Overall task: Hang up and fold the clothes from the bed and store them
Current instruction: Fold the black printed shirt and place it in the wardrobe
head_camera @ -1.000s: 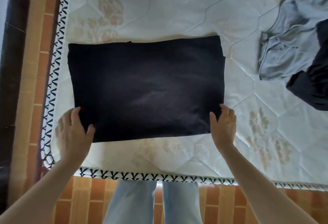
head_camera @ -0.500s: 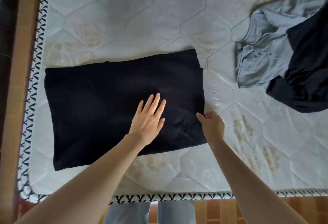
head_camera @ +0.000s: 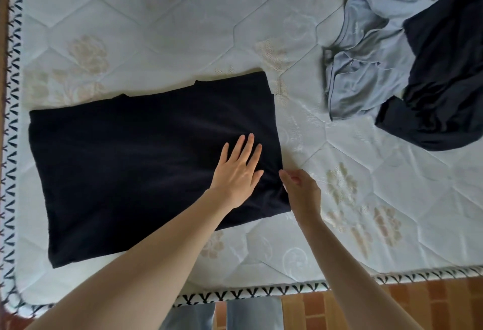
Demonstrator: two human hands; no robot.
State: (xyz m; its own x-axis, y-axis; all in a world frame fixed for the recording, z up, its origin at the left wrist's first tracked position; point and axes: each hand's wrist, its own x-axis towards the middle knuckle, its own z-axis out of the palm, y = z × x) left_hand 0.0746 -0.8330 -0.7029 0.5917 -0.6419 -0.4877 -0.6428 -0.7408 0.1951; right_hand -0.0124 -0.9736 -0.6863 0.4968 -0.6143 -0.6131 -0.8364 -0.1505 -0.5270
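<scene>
Right hand has a pinch grip on the right edge of the black garment, thumb and fingers curled together on the fabric near its lower right corner; left hand lies flat on the cloth just beside it, fingers straight and spread, pressing down, gripping nothing; garment sits on the mattress as a wide flat rectangle, already folded at least once, near the bed's left and front edges; two more pieces lie crumpled together at upper right, well apart from it: a light blue garment and a dark garment partly over it, both unfolded.

Step in hand, as I read it: next cross-fold of the black piece, left palm as anchor or fold line, right hand about to carry the edge leftward; next move needs the right edge lifted clear and laid over toward the left with corners matched, palm kept down so the lower layer doesn't drag; then smooth it; the pile and all storing are not yet done.
</scene>
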